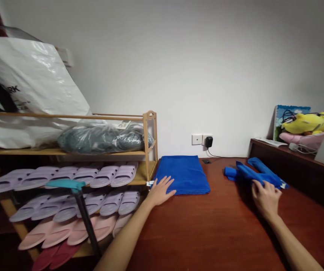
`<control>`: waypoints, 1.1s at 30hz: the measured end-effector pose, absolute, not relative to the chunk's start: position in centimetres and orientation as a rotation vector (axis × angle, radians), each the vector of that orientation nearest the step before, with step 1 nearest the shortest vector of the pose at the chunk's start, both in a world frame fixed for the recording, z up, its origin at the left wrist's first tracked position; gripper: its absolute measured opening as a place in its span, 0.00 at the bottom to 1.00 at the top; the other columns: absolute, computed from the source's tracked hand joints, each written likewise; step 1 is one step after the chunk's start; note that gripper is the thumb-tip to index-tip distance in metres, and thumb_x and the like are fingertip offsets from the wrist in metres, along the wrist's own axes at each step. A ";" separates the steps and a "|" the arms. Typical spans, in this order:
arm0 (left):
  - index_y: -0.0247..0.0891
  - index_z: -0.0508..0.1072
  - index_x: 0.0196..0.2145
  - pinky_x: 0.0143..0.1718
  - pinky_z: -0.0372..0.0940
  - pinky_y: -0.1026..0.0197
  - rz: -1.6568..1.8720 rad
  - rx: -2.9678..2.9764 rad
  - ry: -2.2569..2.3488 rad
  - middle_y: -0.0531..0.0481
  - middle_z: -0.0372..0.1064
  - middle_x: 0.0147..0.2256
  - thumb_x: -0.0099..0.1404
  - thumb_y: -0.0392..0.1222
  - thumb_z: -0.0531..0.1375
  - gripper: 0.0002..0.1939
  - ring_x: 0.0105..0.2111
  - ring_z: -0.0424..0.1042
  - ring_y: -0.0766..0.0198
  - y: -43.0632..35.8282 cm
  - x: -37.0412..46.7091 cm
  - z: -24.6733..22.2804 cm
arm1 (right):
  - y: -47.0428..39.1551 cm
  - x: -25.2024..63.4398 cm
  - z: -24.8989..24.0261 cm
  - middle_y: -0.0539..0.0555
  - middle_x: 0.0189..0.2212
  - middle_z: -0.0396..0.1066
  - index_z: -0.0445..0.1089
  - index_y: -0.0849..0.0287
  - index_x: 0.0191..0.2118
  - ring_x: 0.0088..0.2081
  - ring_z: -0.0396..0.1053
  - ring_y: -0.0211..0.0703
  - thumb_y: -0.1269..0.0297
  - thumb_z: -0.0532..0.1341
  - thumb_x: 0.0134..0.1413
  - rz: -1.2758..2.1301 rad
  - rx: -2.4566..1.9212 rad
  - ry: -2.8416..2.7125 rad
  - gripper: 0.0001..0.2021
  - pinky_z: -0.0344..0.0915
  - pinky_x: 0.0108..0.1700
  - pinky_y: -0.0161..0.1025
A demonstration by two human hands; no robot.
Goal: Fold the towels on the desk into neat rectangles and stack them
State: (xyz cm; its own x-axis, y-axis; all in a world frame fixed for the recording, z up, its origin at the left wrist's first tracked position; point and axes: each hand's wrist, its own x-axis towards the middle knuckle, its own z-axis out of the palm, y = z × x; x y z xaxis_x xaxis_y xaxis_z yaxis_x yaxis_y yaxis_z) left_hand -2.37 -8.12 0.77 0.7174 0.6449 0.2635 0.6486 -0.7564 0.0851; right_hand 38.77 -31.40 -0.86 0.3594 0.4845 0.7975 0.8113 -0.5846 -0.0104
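A folded blue cloth (184, 173) lies flat on the brown tabletop, close to the wall. My left hand (162, 191) rests with its fingers spread on the near left corner of that cloth. Over on the right, my right hand (266, 197) has its fingers curled on a blue fabric strip (248, 172). Another rolled blue piece (266, 171) lies just beyond it, against the raised dark ledge. Whether the blue pieces on the right are joined, I cannot tell. My right fingertips are partly hidden.
Left of the table (190, 233) stands a wooden rack (149, 150) with several slippers, a clear bag of dark items (102, 137) and a big white bag (32, 79). A black plug (208, 142) sits in the wall. Yellow plush (305, 123) lies on the right ledge (294, 156).
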 end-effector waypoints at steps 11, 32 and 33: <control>0.42 0.57 0.61 0.59 0.26 0.35 -0.604 -2.737 -1.030 0.42 0.50 0.62 0.63 0.37 0.48 0.27 0.62 0.46 0.49 -13.7 -2.4 1.4 | -40.1 19.4 0.4 0.54 0.41 0.71 0.57 0.55 0.60 0.43 0.65 0.44 0.67 0.47 0.59 -1.090 -1.379 -2.236 0.23 0.60 0.50 0.44; 0.54 0.62 0.57 0.52 0.62 0.47 -0.475 -3.408 -0.036 0.53 0.45 0.64 0.69 0.50 0.51 0.19 0.62 0.49 0.51 -27.5 3.1 0.2 | -33.9 34.6 -4.7 0.58 0.61 0.52 0.60 0.52 0.58 0.62 0.49 0.57 0.48 0.40 0.59 -0.628 -2.505 -1.701 0.28 0.51 0.53 0.61; 0.55 0.62 0.56 0.52 0.62 0.47 -0.468 -3.419 -0.035 0.53 0.45 0.64 0.70 0.50 0.48 0.18 0.62 0.49 0.52 -27.4 3.0 0.3 | -33.2 35.4 -4.7 0.59 0.60 0.54 0.60 0.53 0.59 0.61 0.51 0.59 0.50 0.40 0.58 -0.703 -2.532 -1.676 0.27 0.52 0.52 0.60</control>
